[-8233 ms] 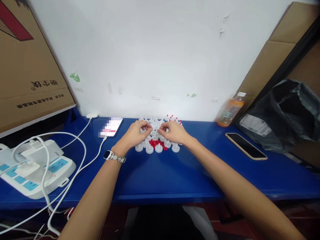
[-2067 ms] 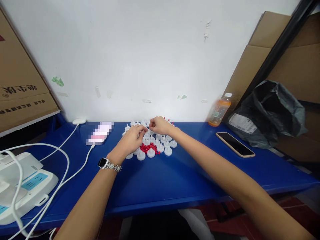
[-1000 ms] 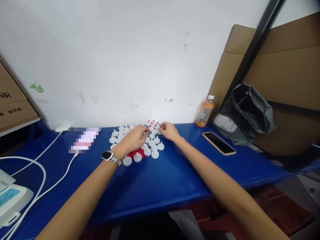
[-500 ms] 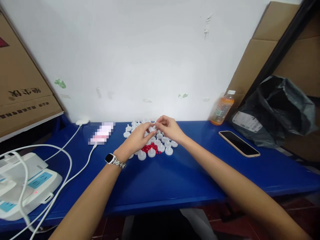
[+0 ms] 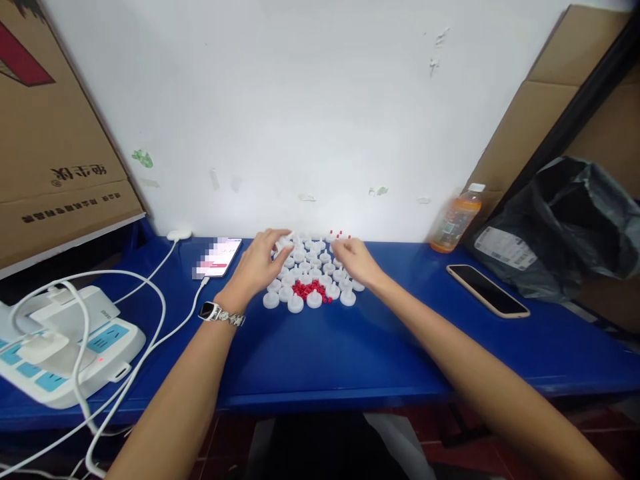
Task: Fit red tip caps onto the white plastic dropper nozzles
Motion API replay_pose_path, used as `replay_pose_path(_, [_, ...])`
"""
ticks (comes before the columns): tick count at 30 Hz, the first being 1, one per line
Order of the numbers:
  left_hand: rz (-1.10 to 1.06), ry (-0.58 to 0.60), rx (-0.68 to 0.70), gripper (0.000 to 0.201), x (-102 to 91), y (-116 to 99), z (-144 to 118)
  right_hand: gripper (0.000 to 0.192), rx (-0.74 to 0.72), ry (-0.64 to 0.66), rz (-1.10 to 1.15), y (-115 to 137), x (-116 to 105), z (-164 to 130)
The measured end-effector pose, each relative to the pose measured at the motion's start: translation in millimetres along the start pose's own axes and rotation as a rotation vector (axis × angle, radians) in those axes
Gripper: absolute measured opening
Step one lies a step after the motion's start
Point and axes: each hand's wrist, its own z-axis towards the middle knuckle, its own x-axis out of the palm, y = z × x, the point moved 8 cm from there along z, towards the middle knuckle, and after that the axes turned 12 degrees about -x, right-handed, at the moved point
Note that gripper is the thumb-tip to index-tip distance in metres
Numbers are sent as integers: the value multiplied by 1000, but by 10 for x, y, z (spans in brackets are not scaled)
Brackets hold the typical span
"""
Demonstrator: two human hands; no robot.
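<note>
Around a white plastic cap with a thin stem, at the left of a cluster, curve the thumb and fingers of my left hand. My right hand is closed at the cluster's right side; its fingertips hide whatever they may hold. Between and in front of the hands stand many similar white caps, mostly stem up. A heap of small red pieces lies among the front ones. Several caps behind my right hand carry red tips.
Left on the blue table are a plugged-in phone, a power strip and loose white cables. To the right are an orange drink bottle, another phone and a black plastic bag. A white wall rises behind.
My hands were together over the cluster and have moved apart, left hand to the left, right hand to the right. The view has shifted slightly, and the red-tipped caps now show.
</note>
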Motion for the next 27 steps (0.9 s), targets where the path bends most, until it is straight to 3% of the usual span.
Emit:
replay_pose_path(3, [-79, 172, -3, 41, 214, 52, -12, 19, -119, 210, -183, 143, 70, -134])
replay_pose_path(5, [-102, 213, 13, 41, 297, 18, -38, 9, -124, 247, -150, 176, 90, -178])
replay_pose_path(8, [-88, 228, 16, 47, 369, -45, -73, 20, -114, 169, 117, 176, 81, -157])
replay_pose_path(12, [-101, 245, 31, 54, 449, -122, -110, 18, -188, 80, 374, 209, 106, -112])
replay_pose_path(15, [-56, 233, 6, 57, 450, -114, -114, 14, -220, 12, 354, 217, 49, -57])
replay_pose_path(18, [83, 200, -63, 42, 372, -30, -94, 8, -154, 9, 156, 137, -60, 82])
replay_pose_path(21, [171, 177, -109, 32, 288, 35, -75, 10, -132, 214, -79, 92, -9, 293])
replay_pose_path(25, [180, 167, -127, 30, 272, 30, -73, 14, -161, 535, -323, 40, 290, 525])
replay_pose_path(27, [176, 180, -123, 30, 292, 3, -82, 15, -169, 609, -404, -9, 437, 591])
